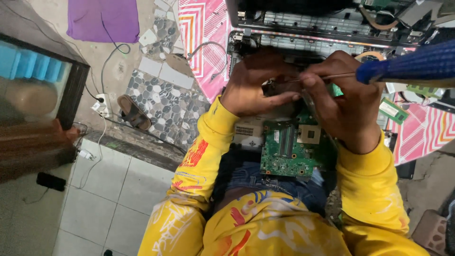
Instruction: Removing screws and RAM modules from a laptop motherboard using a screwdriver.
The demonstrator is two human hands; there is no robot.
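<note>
Green rectangular circuit board with a square socket and dark slots lies across the person's lap, on denim, its upper edge under both hands; it touches a pale grey plastic panel at its left edge. Left hand sits at the board's top left corner, fingers curled and clamped on a small dark metal part there; exact shape of the part too hidden to tell. Right hand sits at the board's top right, fingers pinched together on the thin metal shaft of a screwdriver with a blue ribbed handle; handle sticks out toward the right edge of view, blurred and close to the camera; tip meets the dark part between the two hands. Both arms in bright yellow printed sleeves.

Opened black laptop chassis lies just beyond the hands, bare frame and slots showing; it rests on a pink and white striped mat. Small green memory stick lies just right of the right hand, near the mat's edge. Brown sandal on the pebble-pattern floor, well left of the hands; black cable loops near it toward a white plug; purple cloth at the top left.
</note>
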